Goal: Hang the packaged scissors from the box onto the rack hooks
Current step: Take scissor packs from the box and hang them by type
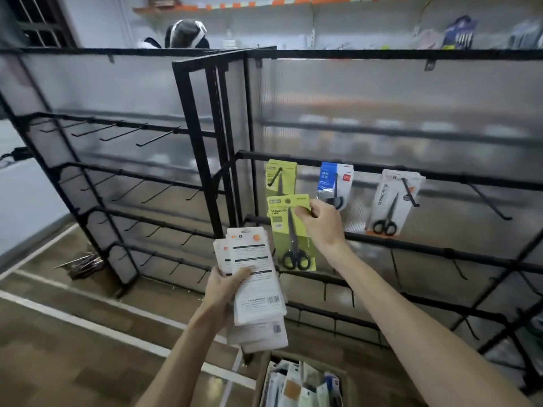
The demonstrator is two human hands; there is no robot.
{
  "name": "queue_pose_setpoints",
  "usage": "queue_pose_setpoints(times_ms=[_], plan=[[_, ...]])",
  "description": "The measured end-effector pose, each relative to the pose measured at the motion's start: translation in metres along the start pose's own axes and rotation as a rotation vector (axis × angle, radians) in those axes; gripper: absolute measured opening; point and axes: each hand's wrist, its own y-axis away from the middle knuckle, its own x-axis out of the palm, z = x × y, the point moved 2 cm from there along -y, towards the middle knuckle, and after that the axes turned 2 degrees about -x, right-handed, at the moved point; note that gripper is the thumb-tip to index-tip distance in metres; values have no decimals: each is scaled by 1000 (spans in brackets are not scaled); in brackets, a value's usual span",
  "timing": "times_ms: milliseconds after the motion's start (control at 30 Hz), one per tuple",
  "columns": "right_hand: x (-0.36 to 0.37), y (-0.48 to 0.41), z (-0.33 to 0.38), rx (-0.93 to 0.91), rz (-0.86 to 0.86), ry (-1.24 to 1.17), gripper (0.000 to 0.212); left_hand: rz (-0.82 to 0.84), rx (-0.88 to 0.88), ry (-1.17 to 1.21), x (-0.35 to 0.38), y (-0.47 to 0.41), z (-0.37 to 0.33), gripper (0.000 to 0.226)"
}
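My right hand (320, 224) pinches the top right corner of a green scissors pack (289, 230), holding it just below a hook (276, 176) where another green pack (280, 177) hangs. My left hand (226, 289) grips a fanned stack of white scissors packs (255, 286), backs facing me. On hooks to the right hang a blue-and-white pack (335, 183) and a white pack (390, 201). The cardboard box (296, 383) with more packs sits on the floor below my arms.
The black wire rack (382, 168) has several bare hooks on rows to the right and below. A second rack (117, 171) on the left carries only bare hooks. Loose hooks (85, 262) lie on the floor. A person's head (186, 33) shows behind the racks.
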Motion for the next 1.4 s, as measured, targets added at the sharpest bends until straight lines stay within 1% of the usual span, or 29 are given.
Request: queue_pose_setpoints(times_ms=[67,100,200,233,333,400,500,633,733,933,1067,1100,1167,1267,1300,1400], plan=[[14,-13,7,33,-31,7,20,3,-7,-19,-14,-17,-11,54],[21,-20,10,48,-43,19,18,20,-1,-28,-20,-23,-17,54],[41,-41,19,61,-73,39,21,60,1,-39,-32,-44,-34,39],[48,-47,21,66,-84,33,21,75,5,-45,-36,-52,-37,38],[65,-63,20,118,-116,87,22,131,-13,-69,-44,-70,-47,52],[71,-66,14,178,-138,109,20,177,-36,-57,-46,-79,-50,57],[77,-67,7,252,-169,67,15,196,-38,-49,-46,-88,-55,56],[84,-82,5,270,-218,68,21,255,-68,-26,-43,-97,-57,58],[90,-106,-3,279,-256,118,20,267,-88,-12,-41,-100,-55,54],[98,-145,-16,325,-304,109,19,334,-120,-38,-35,-99,-54,51],[98,-136,-13,361,-348,-1,26,349,-122,-41,-30,-101,-57,51],[97,-126,-10,362,-359,-4,24,349,-119,-42,-29,-101,-58,50],[99,-99,-6,341,-327,4,21,365,-115,-42,-24,-100,-56,52],[106,-51,-6,359,-125,-88,28,382,-83,-44,-10,-98,-54,56],[107,-37,-7,375,-77,-124,26,385,-63,-46,-5,-96,-53,57],[101,-8,-11,390,-57,-136,14,439,-27,-44,10,-88,-47,59]])
